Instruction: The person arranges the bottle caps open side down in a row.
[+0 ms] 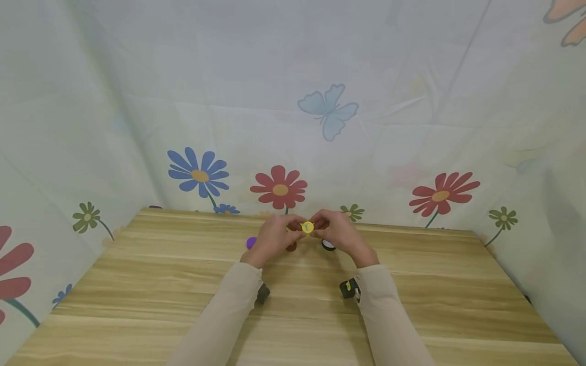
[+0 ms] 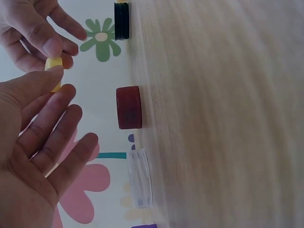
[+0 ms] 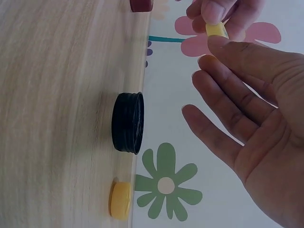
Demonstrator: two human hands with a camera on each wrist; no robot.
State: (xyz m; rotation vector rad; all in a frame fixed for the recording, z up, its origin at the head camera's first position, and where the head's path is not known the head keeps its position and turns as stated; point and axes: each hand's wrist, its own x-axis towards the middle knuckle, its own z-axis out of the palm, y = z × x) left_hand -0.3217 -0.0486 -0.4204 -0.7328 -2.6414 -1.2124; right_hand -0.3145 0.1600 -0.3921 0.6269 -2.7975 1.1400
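Observation:
A small round yellow bottle cap (image 1: 308, 227) is held up above the wooden table between both hands, its flat face with a small mark turned toward the head camera. My left hand (image 1: 276, 235) pinches one side of it with thumb and index finger, the other fingers spread loosely. From the other side my right hand (image 1: 341, 233) pinches it too. In the left wrist view a red cap (image 2: 129, 107) and a clear cap (image 2: 139, 178) stand on the table below the hands. The right wrist view has a black lid (image 3: 127, 122) beneath the right hand.
A purple cap (image 1: 251, 243) lies left of the left hand. An orange-yellow cap (image 3: 120, 200) sits beside the black lid. Behind the table (image 1: 151, 274) hangs a flower-printed cloth (image 1: 256, 127). Dark wrist cameras (image 1: 349, 287) are strapped under both sleeves.

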